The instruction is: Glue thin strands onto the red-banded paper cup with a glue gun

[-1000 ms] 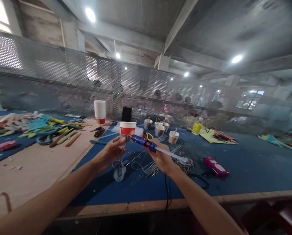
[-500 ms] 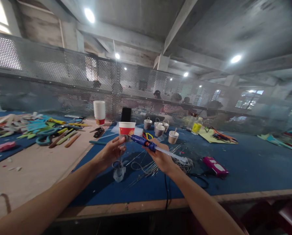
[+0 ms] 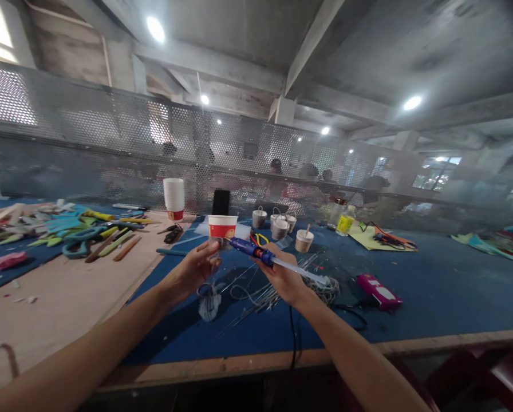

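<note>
A red and white paper cup [image 3: 223, 226] is held upright by its lower part in my left hand [image 3: 195, 266]. Something grey, apparently cord, covers the cup's base, and a strand hangs from there toward the table. My right hand [image 3: 284, 276] is wrapped around a blue hot glue gun [image 3: 251, 249]; a clear glue stick [image 3: 298, 269] sticks out of its back end. The gun's nozzle points left and meets or nearly meets the cup's base. Below the hands lie a bundle of grey cord [image 3: 325, 289] with thin wires, and a clump of pale strands [image 3: 209, 307].
Behind are a stack of paper cups [image 3: 173, 197], a phone [image 3: 221, 202], several cord-wrapped cups [image 3: 279, 229] and a yellow bottle [image 3: 346, 222]. Scissors [image 3: 83, 240] and craft sticks lie left. A magenta box [image 3: 379, 290] sits right. A perforated screen stands beyond; people are behind it.
The view has shifted very slightly. Both hands keep their hold, and the cup and glue gun stay in almost the same position.
</note>
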{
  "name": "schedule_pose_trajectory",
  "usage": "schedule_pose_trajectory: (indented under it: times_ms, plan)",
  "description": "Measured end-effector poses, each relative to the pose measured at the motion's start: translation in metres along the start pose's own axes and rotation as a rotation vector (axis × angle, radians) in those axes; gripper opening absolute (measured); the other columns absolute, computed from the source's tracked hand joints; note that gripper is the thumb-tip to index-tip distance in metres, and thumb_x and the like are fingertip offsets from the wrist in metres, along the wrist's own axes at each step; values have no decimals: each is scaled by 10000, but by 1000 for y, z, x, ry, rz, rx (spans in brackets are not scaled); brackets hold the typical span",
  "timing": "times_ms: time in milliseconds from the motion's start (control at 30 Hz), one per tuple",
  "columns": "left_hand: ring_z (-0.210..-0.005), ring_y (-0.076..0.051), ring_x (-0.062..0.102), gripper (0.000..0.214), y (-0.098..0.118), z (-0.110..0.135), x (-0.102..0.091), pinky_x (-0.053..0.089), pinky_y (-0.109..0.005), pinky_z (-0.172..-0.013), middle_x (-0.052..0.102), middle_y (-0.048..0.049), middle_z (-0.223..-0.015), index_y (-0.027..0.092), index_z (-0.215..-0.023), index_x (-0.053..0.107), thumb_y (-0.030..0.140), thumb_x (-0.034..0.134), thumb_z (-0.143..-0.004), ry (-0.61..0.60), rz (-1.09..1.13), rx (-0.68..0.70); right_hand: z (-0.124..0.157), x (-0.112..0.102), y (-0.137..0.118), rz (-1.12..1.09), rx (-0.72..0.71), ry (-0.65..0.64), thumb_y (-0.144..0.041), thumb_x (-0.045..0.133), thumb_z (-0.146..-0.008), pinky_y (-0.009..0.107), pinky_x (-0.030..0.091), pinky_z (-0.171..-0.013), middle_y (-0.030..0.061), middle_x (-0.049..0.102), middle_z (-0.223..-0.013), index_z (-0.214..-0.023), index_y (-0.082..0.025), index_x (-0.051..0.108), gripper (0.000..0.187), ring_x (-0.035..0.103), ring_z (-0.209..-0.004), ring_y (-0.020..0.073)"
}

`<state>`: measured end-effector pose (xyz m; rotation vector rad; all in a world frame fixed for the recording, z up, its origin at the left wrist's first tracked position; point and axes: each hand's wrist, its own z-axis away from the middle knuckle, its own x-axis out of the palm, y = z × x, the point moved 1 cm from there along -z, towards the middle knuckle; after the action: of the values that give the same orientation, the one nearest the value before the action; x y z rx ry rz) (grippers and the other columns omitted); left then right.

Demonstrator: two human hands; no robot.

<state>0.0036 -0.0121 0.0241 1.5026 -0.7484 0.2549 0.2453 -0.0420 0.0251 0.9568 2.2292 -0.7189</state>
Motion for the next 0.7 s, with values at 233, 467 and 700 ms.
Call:
schedule_pose_trajectory:
  times_ms: [233,467,700]
  plan:
    - [-573,-88,654,199,0,0,-2,584,-177,-560,737,-3,-828,154,-934,752,165,870,-774,-15,4,-4,0,1,2,5,5,5,-330,599,-1000,244,330,-606,15,702,-817,-1066,-224,630,129,628,-671,187]
    - [-578,-88,656,173,0,-2,-3,587,-178,-563,747,-16,-851,144,-967,752,153,832,-814,-13,3,-2,2,2,4,20,-4,4,-365,562,-1016,243,323,-603,18,689,-809,-1052,-222,620,159,616,-666,185]
    - [-574,-91,657,152,-1,-1,-4,584,-178,-562,736,-3,-811,152,-948,751,138,828,-818,-4,22,-5,1,1,4,38,-24,6,-349,562,-1020,247,319,-604,24,697,-828,-1052,-219,603,140,626,-673,192]
